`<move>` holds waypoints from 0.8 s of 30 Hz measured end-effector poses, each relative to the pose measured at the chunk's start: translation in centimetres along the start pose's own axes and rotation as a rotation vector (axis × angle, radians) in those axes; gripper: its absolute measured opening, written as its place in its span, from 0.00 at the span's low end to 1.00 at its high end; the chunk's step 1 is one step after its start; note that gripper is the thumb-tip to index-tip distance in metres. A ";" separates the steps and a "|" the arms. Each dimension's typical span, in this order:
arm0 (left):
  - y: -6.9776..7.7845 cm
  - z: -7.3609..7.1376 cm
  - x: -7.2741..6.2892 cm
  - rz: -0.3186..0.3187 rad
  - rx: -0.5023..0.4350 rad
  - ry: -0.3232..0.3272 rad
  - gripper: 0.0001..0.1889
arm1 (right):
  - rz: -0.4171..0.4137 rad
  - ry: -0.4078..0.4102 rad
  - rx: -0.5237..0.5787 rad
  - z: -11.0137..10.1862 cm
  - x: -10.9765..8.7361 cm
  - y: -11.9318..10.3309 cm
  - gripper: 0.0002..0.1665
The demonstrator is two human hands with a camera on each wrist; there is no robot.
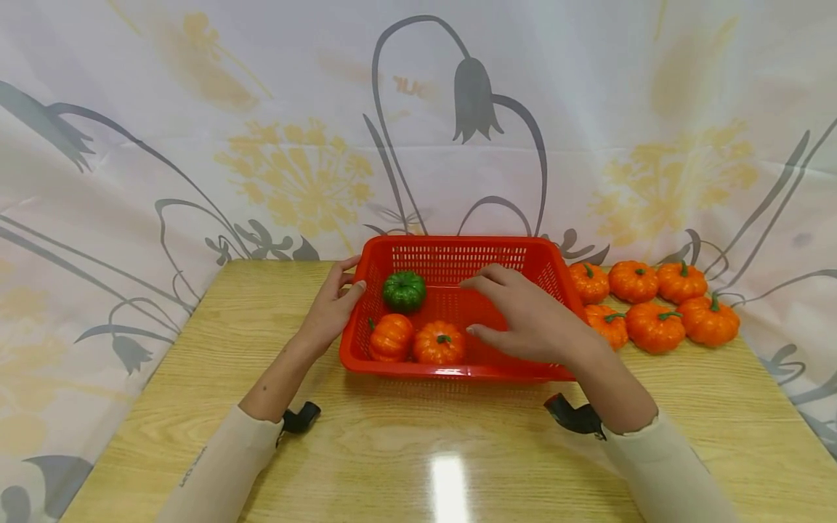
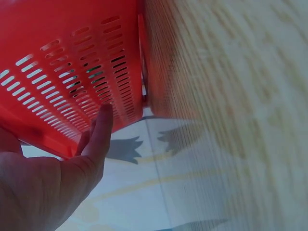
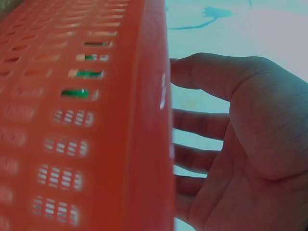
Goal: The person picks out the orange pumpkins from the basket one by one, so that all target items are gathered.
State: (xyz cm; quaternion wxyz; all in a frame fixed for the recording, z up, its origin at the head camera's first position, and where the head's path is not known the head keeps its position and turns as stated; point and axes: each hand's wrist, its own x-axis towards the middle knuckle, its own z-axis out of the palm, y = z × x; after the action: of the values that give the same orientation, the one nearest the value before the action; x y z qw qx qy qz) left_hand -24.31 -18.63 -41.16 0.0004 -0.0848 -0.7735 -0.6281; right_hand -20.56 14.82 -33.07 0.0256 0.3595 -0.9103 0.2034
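Note:
A red plastic basket (image 1: 458, 370) with slotted walls stands on the table. At its left end my left hand (image 1: 332, 309) holds the rim, thumb at the top edge and fingers along the outer wall, as the left wrist view also shows. Inside lie a green pumpkin (image 1: 404, 291) and two orange pumpkins, one by the left wall (image 1: 391, 338) and one beside it (image 1: 439, 343). Over the right half of the basket hovers my right hand (image 1: 523, 312), fingers spread and nothing between them. The right wrist view shows this hand (image 3: 240, 139) behind the basket's rim.
To the right of the basket several orange pumpkins (image 1: 656, 328) with green stems stand in two rows on the wooden table (image 1: 379, 450). A flower-patterned curtain (image 1: 418, 174) hangs right behind the table. Black wrist mounts (image 1: 575, 415) stick out beneath both forearms.

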 end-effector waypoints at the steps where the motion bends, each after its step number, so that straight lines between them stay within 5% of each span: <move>1: 0.0 0.0 0.0 0.001 0.000 0.001 0.29 | 0.002 -0.005 0.003 0.1 0.1 -0.1 0.33; 24: 0.0 0.0 0.1 0.005 0.022 0.000 0.28 | 0.048 -0.133 0.021 3.6 3.5 -1.0 0.35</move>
State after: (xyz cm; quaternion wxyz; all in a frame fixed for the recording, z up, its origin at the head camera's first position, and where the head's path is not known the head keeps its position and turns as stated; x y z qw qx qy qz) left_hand -24.40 -18.61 -41.19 0.0029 -0.0869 -0.7801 -0.6196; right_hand -22.07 10.52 -35.37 -0.0437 0.3506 -0.9161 0.1893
